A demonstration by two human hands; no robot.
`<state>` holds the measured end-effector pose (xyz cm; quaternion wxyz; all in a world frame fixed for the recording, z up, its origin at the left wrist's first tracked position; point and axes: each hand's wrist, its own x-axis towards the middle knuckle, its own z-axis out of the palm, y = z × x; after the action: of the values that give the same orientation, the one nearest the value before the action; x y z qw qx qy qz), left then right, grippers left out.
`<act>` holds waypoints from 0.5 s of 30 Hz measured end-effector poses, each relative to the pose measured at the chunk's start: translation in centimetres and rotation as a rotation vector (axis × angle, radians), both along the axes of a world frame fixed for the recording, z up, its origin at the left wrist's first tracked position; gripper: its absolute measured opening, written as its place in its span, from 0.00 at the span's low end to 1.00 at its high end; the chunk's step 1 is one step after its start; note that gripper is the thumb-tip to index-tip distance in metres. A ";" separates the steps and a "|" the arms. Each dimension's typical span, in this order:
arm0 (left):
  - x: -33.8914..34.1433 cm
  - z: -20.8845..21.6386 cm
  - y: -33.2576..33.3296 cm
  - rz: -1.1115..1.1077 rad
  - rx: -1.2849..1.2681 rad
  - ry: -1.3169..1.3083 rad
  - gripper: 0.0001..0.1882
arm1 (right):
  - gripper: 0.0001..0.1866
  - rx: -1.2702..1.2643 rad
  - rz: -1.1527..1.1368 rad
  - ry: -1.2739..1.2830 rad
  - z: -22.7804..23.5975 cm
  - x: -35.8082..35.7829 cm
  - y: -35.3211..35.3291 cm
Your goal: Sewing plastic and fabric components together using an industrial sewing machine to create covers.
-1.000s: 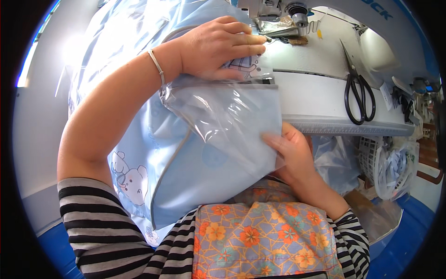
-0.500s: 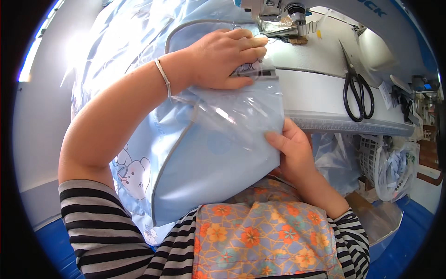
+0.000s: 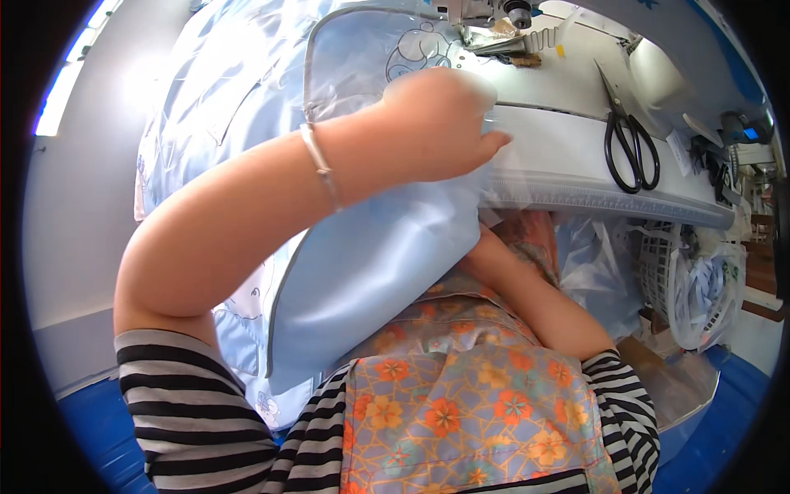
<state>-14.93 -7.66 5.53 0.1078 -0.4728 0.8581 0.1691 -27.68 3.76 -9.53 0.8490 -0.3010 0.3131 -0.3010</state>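
A light blue fabric piece (image 3: 387, 247) with dark grey piping and printed cartoon animals spreads over the sewing table and down over my lap, a clear plastic layer shining on parts of it. My left hand (image 3: 444, 123) is over the fabric's right edge, in front of the sewing machine (image 3: 494, 12); its fingers are smeared by motion, though the thumb points right. Below the table edge, my right hand (image 3: 485, 251) is at the fabric's lower right edge, its fingers hidden behind the cloth. Clear film shows to the right of the left hand.
Black-handled scissors (image 3: 631, 152) lie on the table to the right. A ruler strip (image 3: 609, 195) runs along the table's front edge. Beneath it hang a white plastic basket (image 3: 656, 267) and clear bags (image 3: 597, 272). A bundle of plastic-covered fabric (image 3: 197, 107) is heaped at the left.
My left hand has moved toward me and a little right, uncovering a printed animal by the machine. The right hand has dropped lower and left, its fingers now behind the cloth.
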 end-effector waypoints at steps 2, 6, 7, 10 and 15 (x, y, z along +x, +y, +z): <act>0.8 -3.4 0.8 -0.084 -0.393 -0.044 0.30 | 0.23 -0.079 0.008 0.355 0.3 0.2 0.2; 3.4 -6.0 0.5 -0.189 -0.569 0.113 0.32 | 0.21 -0.108 -0.243 -0.107 4.1 -1.8 1.0; 4.4 -6.3 0.5 -0.229 -0.543 0.162 0.33 | 0.21 -0.183 -0.174 0.049 7.2 -2.7 0.2; 6.3 -5.5 -0.2 -0.279 -0.469 0.276 0.32 | 0.20 -0.274 -0.010 0.210 14.5 -4.6 -2.6; 5.6 -4.5 0.1 -0.294 -0.388 0.417 0.35 | 0.17 -0.245 0.205 0.271 12.5 -5.2 -2.6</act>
<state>-9.35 -7.58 1.01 -0.1393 -0.3105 0.9370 0.0784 -32.92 1.19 2.96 0.7823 -0.4702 0.3530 -0.2056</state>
